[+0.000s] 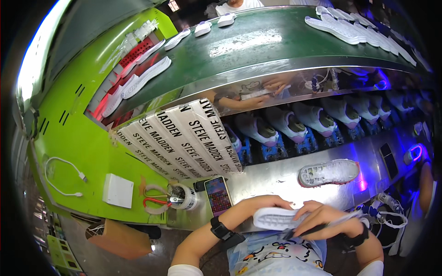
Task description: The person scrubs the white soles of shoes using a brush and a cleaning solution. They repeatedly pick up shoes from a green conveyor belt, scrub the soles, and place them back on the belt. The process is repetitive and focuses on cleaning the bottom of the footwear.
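A white shoe sole (274,219) is tilted in front of my body, its ribbed hollow inner side showing. My left hand (272,201) holds it from the far edge, most of the fingers hidden behind the sole. My right hand (317,221) is closed around a thin brush-like tool (309,230), blurred along its handle, with its dark tip close to the sole's near edge. On the metal bench just beyond lies another sole (330,173), pale with a reddish rim.
Shoe uppers (294,124) on blue supports line a recess past the bench. A green conveyor (248,41) carries white soles. Left stand a printed box (179,138), a phone (218,195), a cup of scissors (184,198) and a white box (118,190). Cables (386,216) hang at right.
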The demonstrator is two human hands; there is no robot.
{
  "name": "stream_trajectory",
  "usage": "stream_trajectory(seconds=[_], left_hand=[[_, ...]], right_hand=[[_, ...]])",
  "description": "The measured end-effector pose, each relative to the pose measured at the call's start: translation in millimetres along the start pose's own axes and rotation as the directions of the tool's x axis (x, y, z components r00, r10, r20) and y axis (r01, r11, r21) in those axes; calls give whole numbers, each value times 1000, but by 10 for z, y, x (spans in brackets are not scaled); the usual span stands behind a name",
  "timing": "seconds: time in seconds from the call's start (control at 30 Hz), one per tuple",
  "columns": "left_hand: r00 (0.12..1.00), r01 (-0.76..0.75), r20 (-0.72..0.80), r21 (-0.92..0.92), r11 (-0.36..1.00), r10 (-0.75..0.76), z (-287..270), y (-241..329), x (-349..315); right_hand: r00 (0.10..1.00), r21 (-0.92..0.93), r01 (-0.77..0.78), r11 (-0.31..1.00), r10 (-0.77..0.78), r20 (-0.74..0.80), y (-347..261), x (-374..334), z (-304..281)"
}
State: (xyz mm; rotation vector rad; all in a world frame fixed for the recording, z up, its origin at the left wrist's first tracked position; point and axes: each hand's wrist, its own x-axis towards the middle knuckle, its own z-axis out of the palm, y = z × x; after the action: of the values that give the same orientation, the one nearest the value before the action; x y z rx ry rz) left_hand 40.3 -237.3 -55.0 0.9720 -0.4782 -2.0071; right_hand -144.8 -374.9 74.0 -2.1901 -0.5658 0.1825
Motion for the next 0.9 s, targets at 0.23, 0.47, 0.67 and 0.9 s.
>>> stream_trajectory(seconds=[0.23, 0.47, 0.67, 0.9], left_hand=[[735, -566, -174, -689, 453, 655, 437, -446, 85], [620, -524, -182, -820, 230, 763, 504, -422, 99], [618, -637, -278, -725, 261, 736, 469, -244, -28], [614, -638, -155, -675, 370, 774, 339, -93, -202]], right_hand=[[713, 494, -332, 804, 557, -426, -99, 128, 148], [773, -94, -51, 994, -21, -634, -102, 471, 556], [846, -28, -98, 995, 69, -528, -156, 433, 476], [933, 374, -184, 909, 281, -225, -188, 376, 407]])
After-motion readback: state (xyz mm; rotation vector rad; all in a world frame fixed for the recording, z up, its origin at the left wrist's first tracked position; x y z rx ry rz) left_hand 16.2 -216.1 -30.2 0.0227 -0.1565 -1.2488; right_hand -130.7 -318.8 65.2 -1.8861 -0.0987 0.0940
